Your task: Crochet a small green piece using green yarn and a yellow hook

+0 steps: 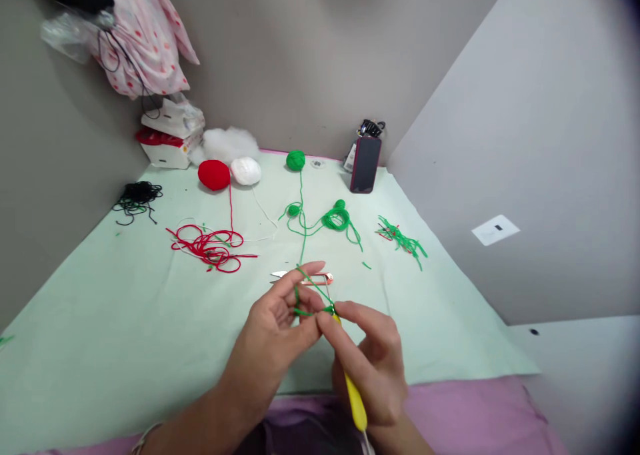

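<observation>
My left hand point(280, 325) pinches green yarn point(313, 293) wound over its raised forefinger; the strand runs back across the table to a small green yarn ball point(295, 159). My right hand point(373, 358) grips a yellow-handled crochet hook point(356, 401), its tip in a small green stitch at my left fingertips. Both hands meet above the pale green cloth point(125, 321), just in front of a small pair of scissors point(305, 278).
A red yarn ball point(214, 175), white yarn ball point(246, 171), loose red yarn point(210, 248), green yarn loops point(336, 219), green scraps point(403, 238), black yarn point(136, 198), a phone point(365, 164) leaning on the wall, a white box point(170, 138) and white stuffing lie around.
</observation>
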The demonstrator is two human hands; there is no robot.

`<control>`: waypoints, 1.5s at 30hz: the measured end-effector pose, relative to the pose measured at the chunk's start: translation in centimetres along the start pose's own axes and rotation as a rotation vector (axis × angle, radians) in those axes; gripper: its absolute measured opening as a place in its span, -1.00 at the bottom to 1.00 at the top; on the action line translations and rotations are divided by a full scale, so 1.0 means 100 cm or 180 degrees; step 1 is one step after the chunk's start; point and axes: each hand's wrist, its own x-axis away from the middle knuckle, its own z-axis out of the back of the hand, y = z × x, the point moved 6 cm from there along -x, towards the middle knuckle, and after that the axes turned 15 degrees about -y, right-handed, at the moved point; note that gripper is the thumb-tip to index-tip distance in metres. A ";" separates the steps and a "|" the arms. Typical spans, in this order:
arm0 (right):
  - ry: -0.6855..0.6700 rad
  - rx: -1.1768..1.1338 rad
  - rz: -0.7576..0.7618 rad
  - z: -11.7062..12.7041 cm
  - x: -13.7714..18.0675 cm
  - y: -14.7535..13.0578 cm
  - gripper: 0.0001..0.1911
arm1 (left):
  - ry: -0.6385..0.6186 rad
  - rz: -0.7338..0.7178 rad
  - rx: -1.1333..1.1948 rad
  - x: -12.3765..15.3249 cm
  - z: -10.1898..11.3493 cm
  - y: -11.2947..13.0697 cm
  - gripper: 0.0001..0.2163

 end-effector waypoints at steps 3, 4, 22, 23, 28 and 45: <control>0.0041 -0.0405 -0.0016 0.001 -0.002 0.004 -0.62 | -0.0302 0.0499 0.0777 0.000 -0.006 -0.008 -0.47; 0.0045 -0.0717 -0.0123 0.002 -0.002 0.008 -0.63 | -0.0299 0.0530 0.0865 0.000 -0.006 -0.008 -0.47; 0.0213 -0.2025 -0.0799 0.007 -0.001 0.016 -0.72 | 0.0543 -0.0312 -0.0736 0.005 0.019 0.016 -0.65; 0.0150 -0.1824 -0.0618 0.010 -0.001 0.010 -0.72 | 0.0641 -0.0392 -0.0964 0.007 0.020 0.018 -0.67; 0.0053 -0.1692 -0.0473 0.012 -0.002 0.003 -0.73 | 0.0663 -0.0375 -0.1267 0.010 0.022 0.015 -0.64; -0.0112 -0.1098 -0.0486 -0.007 -0.006 0.010 -0.76 | 0.0033 0.0034 0.0419 0.000 0.007 -0.009 -0.54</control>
